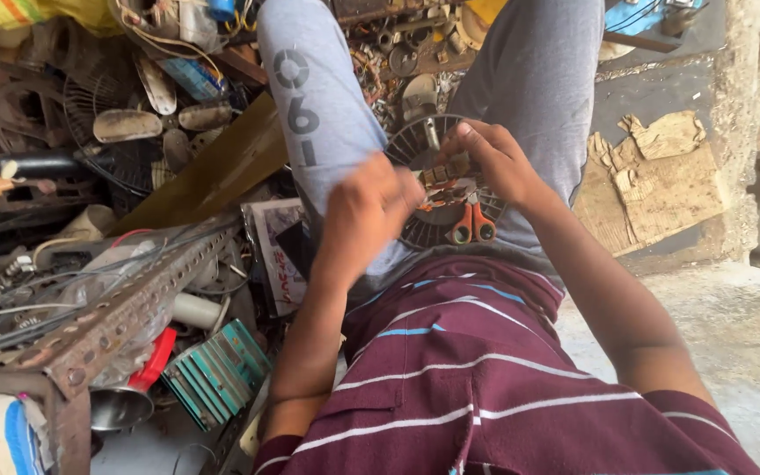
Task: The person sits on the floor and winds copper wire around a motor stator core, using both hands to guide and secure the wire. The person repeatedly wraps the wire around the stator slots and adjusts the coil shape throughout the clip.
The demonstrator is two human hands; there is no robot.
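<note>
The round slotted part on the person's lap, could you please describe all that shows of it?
The round slotted part is a dark metal disc with radial slots around its rim. It lies on the grey-trousered lap. Copper-coloured windings show at its middle. The right hand grips its upper edge; the left hand covers its left side. Orange-handled scissors rest on it.

white printed packet (276, 255), beside left knee

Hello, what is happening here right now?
A seated person holds a round finned motor part on the lap. The right hand grips its upper edge, and the blurred left hand works at its windings. Orange-handled scissors lie on the part. Scrap fan parts and a perforated metal bar lie on the left.
</note>
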